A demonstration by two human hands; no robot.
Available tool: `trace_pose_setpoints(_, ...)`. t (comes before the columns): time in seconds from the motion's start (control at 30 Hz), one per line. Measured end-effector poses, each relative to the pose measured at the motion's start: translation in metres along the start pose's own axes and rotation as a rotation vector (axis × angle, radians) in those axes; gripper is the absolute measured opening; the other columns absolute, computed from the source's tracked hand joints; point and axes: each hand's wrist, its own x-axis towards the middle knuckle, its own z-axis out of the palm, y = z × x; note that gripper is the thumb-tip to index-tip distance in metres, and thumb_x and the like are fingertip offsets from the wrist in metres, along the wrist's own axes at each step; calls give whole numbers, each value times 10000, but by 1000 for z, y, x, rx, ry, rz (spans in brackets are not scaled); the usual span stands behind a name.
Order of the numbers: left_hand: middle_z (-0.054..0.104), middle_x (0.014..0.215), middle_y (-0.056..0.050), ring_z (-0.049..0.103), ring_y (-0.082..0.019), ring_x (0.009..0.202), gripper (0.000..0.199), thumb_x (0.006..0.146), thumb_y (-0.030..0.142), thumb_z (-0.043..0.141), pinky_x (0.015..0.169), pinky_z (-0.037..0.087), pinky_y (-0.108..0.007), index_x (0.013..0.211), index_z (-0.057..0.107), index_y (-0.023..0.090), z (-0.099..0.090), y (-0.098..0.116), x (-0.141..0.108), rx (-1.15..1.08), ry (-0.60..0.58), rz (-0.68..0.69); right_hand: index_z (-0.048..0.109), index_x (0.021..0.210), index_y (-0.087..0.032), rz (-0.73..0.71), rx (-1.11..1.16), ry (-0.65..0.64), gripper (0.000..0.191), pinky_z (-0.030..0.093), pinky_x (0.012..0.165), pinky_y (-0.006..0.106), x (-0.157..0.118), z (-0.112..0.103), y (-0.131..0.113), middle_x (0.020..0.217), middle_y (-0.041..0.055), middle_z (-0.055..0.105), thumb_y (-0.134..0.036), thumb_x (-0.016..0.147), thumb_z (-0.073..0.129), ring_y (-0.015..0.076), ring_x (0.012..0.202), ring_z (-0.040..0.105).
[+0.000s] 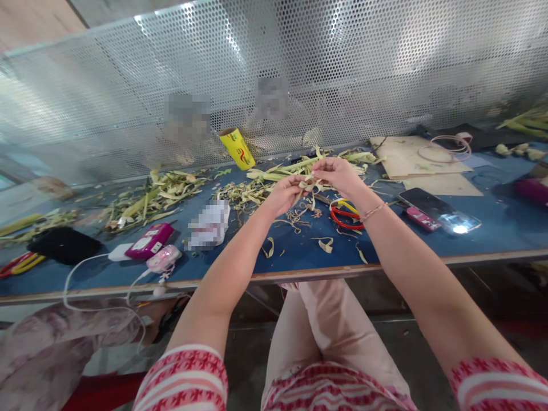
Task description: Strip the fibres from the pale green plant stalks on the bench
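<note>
Thin, pale green-yellow leafy strips (311, 185) are pinched between my two hands over the table. My left hand (283, 194) has its fingers closed on them from the left. From the right, my right hand (339, 174) grips the same strips with thumb and fingertips together. Behind and below my hands lies a loose heap of long green stalks and dry peelings (278, 172). Scissors with red and yellow handles (346, 217) rest just under my right wrist. Small curled scraps (325, 245) are scattered on the blue tabletop (295, 257) near its front edge.
A yellow printed tube (237, 149) leans by the perforated metal screen (342, 68). Rightward are brown card sheets (411, 157) and a lit phone (439, 211). Leftward are a purple device (149, 241) with a white cable, a black pouch (64, 245) and another plant heap (149, 200).
</note>
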Motion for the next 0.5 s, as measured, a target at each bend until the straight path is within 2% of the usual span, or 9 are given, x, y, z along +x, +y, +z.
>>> trace_pose_setpoints(0.3, 697, 747, -20, 647, -79, 650, 140, 724, 21, 646, 745, 518, -238, 821, 630, 120, 2, 0, -1, 13, 46, -22, 614, 800, -163, -16, -78, -68, 169, 467, 611, 266, 0, -2, 1, 700, 2, 611, -213, 690, 733, 99, 638, 563)
trace_pose_setpoints(0.5, 716, 728, -35, 679, -104, 694, 153, 710, 18, 628, 803, 533, -255, 817, 678, 115, 2, -1, -1, -8, 60, -18, 608, 801, -163, -89, -228, -51, 160, 473, 662, 291, 0, 0, 1, 698, 5, 604, -210, 699, 721, 114, 673, 567)
